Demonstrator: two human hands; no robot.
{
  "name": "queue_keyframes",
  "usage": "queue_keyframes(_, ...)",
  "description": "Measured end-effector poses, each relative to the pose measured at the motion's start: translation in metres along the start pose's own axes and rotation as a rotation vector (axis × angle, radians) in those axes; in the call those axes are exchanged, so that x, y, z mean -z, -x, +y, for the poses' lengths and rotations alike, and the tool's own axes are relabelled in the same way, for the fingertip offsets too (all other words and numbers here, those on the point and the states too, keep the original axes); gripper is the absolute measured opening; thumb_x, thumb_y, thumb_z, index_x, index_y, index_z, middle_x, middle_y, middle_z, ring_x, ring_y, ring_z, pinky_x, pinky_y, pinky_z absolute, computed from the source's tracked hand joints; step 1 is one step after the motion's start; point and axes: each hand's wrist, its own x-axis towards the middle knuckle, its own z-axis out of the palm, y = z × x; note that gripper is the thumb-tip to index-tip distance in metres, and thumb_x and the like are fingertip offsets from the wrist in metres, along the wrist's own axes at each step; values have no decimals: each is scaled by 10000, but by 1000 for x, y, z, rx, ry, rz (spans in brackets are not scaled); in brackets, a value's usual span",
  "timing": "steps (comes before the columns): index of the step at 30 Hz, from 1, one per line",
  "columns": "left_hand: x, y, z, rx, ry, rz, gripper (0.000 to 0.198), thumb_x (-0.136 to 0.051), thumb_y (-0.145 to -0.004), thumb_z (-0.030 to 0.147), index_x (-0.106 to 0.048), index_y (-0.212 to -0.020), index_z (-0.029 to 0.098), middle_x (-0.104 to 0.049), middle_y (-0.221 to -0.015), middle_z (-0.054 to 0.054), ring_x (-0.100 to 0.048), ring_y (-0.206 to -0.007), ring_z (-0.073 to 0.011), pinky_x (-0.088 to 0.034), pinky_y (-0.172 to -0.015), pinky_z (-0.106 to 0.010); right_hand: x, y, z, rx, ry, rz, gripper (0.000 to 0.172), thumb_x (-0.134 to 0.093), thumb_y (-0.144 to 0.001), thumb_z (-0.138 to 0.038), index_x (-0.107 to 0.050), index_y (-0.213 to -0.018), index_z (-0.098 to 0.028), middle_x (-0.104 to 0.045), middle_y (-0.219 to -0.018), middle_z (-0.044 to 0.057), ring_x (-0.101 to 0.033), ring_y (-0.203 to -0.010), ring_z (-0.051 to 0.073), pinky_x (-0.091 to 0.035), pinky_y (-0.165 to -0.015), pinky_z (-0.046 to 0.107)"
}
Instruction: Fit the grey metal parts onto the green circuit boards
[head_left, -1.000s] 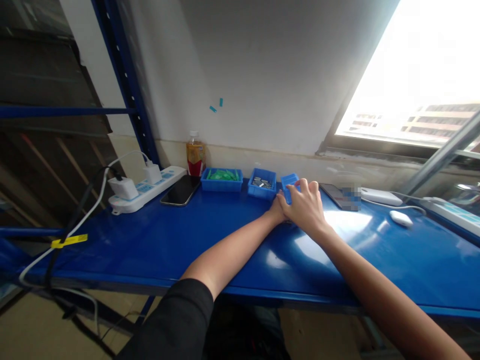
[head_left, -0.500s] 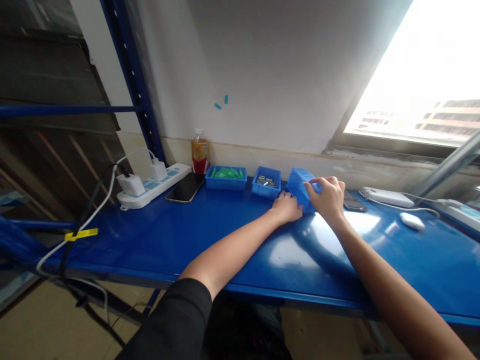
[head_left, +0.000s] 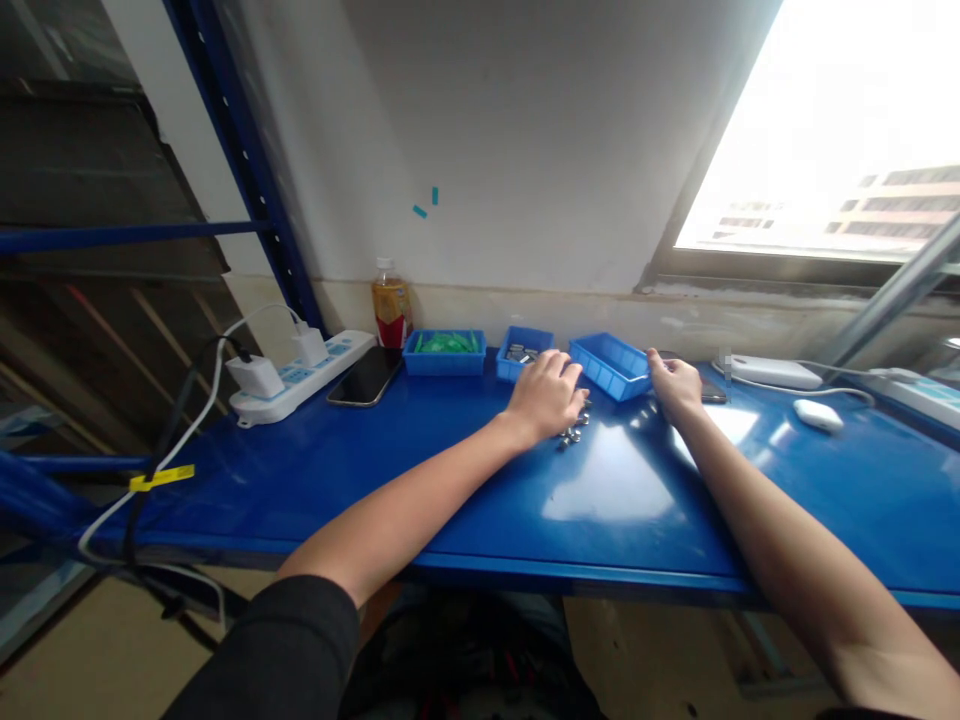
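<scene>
- Right hand [head_left: 677, 388] pinching rightmost blue bin [head_left: 611, 381] by its corner.
- Left hand [head_left: 546, 398] half-curling over small metal parts [head_left: 574, 435] — grip unclear.
- Parts lying loose on tabletop [head_left: 495, 535], none showing in that bin.

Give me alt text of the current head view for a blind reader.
A person's right hand touches a blue rectangular plastic bin, while the left hand is beside small shiny silver parts on a glossy blue table. Farther left, a similar bin holds grey metallic pieces; another bin holds green pieces.

Left hand [head_left: 546, 400] beside metal parts [head_left: 575, 436], right hand [head_left: 678, 388] on blue bin [head_left: 609, 377]
</scene>
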Motion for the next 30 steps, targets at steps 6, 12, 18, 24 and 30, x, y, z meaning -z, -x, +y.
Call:
queue_keyframes(6,6,9,-29,116,-134,-127,336,-555,-843,282,-538,-1167,198,-557,-1139,-94,-516,-1066,-257,-431,-894,-373,-3,9,-14,190,58,147,431,-478,-812,-457,-656,-938,-86,-625,-933,184,-526,-974,303,-384,-879,435)
queue_keyframes(12,0,10,-34,222,-174,-112,450,-613,-821,310,-465,-1237,226,-473,-1213,-118,-519,-1065,-278,-442,-863,-401,3,52,-61,576,-33,238,299,-496,-806,-418,-650,-860,-168,-594,-889,109,-499,-946,263,-375,-902,437)
queue_keyframes(18,8,11,-39,433,-135,-114,391,-703,-749,327,-525,-1083,229,-397,-1292,-115,-593,-967,-276,-485,-762,-365,-11,111,-96,725,-220,-153,281,-516,-819,-424,-630,-898,-179,-616,-853,72,-574,-811,204,-465,-784,362)
queue_keyframes(24,15,15,-38,431,24,-32,309,-678,-768,381,-533,-993,226,-558,-1062,-42,-629,-862,-209,-492,-734,-304,-20,122,-95,385,-336,-350,502,-540,-783,-555,-568,-1078,-150,-623,-863,63,-596,-789,203,-487,-751,356)
queue_keyframes(30,21,16,-19,335,116,51,275,-686,-739,361,-546,-929,219,-599,-1009,-28,-618,-860,-198,-497,-753,-301,-17,126,-101,-79,-742,-558,595,-611,-763,-526,-430,-1247,-231,-605,-1022,50,-632,-863,174,-537,-720,276)
